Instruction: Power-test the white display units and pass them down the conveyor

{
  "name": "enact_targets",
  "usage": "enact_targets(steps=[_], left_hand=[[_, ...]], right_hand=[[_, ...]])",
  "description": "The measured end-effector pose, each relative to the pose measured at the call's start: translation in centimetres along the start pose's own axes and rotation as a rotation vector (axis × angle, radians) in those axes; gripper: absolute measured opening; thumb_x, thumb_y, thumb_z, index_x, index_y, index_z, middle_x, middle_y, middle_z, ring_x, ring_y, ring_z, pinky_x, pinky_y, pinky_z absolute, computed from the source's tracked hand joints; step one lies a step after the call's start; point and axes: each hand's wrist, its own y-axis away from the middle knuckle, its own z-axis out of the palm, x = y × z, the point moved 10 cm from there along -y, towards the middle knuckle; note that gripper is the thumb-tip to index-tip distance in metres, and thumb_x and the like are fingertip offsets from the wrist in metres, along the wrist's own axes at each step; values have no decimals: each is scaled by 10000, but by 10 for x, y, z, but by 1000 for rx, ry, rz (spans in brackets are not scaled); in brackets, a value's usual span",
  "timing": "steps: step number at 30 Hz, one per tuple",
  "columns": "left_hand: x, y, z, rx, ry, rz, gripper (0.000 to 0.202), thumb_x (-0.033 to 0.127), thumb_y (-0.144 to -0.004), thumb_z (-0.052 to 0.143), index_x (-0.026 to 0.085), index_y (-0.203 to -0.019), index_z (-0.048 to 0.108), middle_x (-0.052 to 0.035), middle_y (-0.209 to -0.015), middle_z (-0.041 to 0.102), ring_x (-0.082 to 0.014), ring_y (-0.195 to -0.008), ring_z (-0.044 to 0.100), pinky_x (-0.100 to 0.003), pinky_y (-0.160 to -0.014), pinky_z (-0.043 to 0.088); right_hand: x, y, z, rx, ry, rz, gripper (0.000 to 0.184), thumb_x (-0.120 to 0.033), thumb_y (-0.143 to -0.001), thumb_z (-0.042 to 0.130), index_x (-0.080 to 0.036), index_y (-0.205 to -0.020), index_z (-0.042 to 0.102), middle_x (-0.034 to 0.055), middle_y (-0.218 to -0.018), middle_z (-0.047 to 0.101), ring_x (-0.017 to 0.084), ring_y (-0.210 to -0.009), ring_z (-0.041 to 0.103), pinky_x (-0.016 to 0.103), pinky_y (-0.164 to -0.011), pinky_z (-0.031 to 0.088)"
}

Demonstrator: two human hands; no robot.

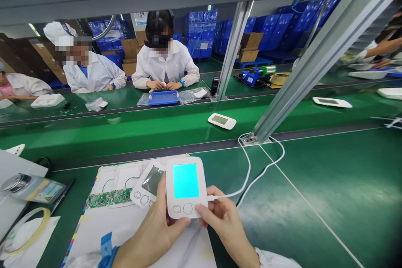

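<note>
A white electronic monitor (202, 176) with a lit cyan screen and three outlined buttons is held up in front of me. My left hand (158, 222) grips its left side and lower edge, thumb along the bottom. On the lower right corner, over the right-hand button, lies the thumb of my right hand (224, 217); its other fingers curl behind the right edge. A white cable (228, 195) plugs into that side. Partly covered by the held unit, a second monitor (144, 197) with a dark screen rests on a white sheet (103, 234) beside a green circuit board (109, 198).
A green belt (169, 125) runs across, carrying a white device (221, 121) and another device (332, 102). A metal post (301, 63) rises at right. Tape roll (47, 220) and bottle (34, 188) stand left. Opposite, a person (166, 63) works near a blue tray (163, 98).
</note>
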Motion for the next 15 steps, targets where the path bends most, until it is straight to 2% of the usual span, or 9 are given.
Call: enact_targets(steps=[6, 15], left_hand=[[0, 0, 1, -8, -30, -25, 957, 189, -876, 634, 297, -1587, 3, -52, -1094, 740, -237, -824, 665, -321, -680, 515], [-3, 1, 1, -7, -20, -23, 995, 162, -882, 625, 316, -1573, -74, -80, -1251, 680, -247, -937, 654, -316, -718, 522]], right_hand=[[8, 1, -5, 3, 52, -7, 335, -455, -763, 854, -210, -792, 628, -26, -681, 681, 99, -499, 540, 204, -451, 479], [10, 2, -6, 21, 32, 14, 389, -489, -742, 867, -203, -780, 606, -47, -631, 627, 74, -477, 492, 171, -421, 432]])
